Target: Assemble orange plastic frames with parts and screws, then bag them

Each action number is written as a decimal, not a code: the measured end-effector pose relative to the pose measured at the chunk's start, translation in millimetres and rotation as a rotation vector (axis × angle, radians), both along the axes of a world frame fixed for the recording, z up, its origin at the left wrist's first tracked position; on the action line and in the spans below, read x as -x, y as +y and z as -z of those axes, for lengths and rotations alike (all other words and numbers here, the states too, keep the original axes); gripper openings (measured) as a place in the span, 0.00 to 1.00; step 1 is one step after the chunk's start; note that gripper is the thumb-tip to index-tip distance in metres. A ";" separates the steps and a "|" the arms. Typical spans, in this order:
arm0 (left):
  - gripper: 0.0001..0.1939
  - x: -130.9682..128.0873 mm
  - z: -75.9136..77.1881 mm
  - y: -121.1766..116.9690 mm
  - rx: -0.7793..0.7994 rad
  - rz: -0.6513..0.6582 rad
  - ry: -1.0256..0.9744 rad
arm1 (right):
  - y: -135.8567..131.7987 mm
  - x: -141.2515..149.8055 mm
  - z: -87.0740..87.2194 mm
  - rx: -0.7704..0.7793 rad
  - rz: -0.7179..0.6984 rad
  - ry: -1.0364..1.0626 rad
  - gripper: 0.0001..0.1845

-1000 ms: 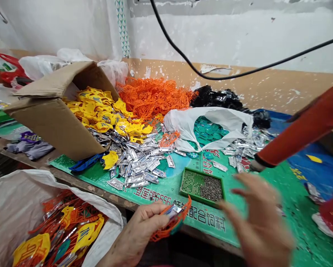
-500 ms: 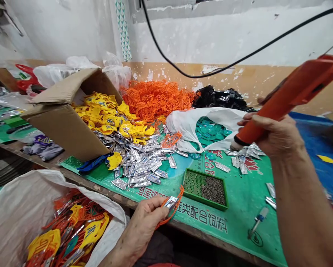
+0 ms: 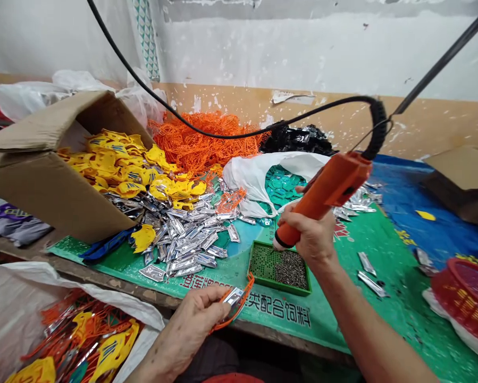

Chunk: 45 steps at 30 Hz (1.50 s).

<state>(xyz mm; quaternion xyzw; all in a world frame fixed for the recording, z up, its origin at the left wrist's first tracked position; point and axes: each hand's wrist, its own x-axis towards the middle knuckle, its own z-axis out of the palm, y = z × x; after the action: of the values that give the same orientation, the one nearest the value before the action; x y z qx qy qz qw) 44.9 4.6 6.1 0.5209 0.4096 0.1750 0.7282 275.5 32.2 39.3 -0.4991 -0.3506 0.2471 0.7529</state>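
My left hand point(image 3: 186, 324) is at the near table edge, its fingers pinching an orange plastic lattice piece point(image 3: 239, 308) with a silver foil-like tag point(image 3: 233, 296) on it. My right hand point(image 3: 310, 234) grips an orange electric screwdriver point(image 3: 330, 183) in its fist. The screwdriver's tip point(image 3: 277, 243) points down and left, just above the corner of a green tray point(image 3: 278, 284) holding dark screws. A coiled black cable point(image 3: 378, 127) rises from the tool's rear end.
A cardboard box point(image 3: 47, 175) spills yellow pieces beside an orange lattice heap point(image 3: 199, 141). Silver pieces point(image 3: 183, 239) lie on a green printed mat point(image 3: 342, 250). A white bag point(image 3: 258, 175) holds teal pieces. A white sack point(image 3: 23, 308) sits lower left, a red basket point(image 3: 468, 300) lower right.
My right hand has brought the screwdriver down and left, from the upper right to above the tray. The cable now shows at its rear. The view has turned right; my left hand keeps its hold.
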 end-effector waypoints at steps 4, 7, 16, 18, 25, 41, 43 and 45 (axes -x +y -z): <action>0.15 -0.1 3.2 2.2 0.069 -0.042 -0.035 | 1.2 0.4 9.5 0.009 0.031 0.000 0.29; 0.13 -1.6 4.3 3.3 0.098 -0.048 -0.062 | 0.9 0.0 13.4 0.013 0.044 -0.008 0.28; 0.11 -1.8 3.4 2.5 0.119 -0.068 -0.098 | 2.9 4.6 20.1 0.007 0.058 0.013 0.32; 0.11 -1.3 4.8 2.2 0.124 -0.069 -0.097 | 4.2 4.6 22.7 0.012 0.061 -0.002 0.30; 0.13 0.0 11.3 1.9 0.151 -0.100 -0.061 | 5.4 0.6 30.6 0.009 0.072 -0.043 0.25; 0.14 -0.1 9.2 1.7 0.149 -0.064 -0.047 | 3.8 -1.6 34.6 0.015 0.062 -0.101 0.15; 0.14 -0.3 9.2 1.8 0.147 -0.050 -0.054 | 3.8 -0.8 33.5 0.013 0.060 -0.102 0.12; 0.14 -0.7 8.9 2.1 0.138 -0.039 -0.047 | 3.3 0.3 32.5 0.019 0.061 -0.109 0.10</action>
<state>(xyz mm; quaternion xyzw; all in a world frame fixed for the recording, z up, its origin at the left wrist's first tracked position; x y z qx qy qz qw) 45.6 6.7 -2.8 0.4571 0.4136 0.1729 0.7682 275.2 35.5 6.8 -0.5297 -0.3733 0.1996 0.7350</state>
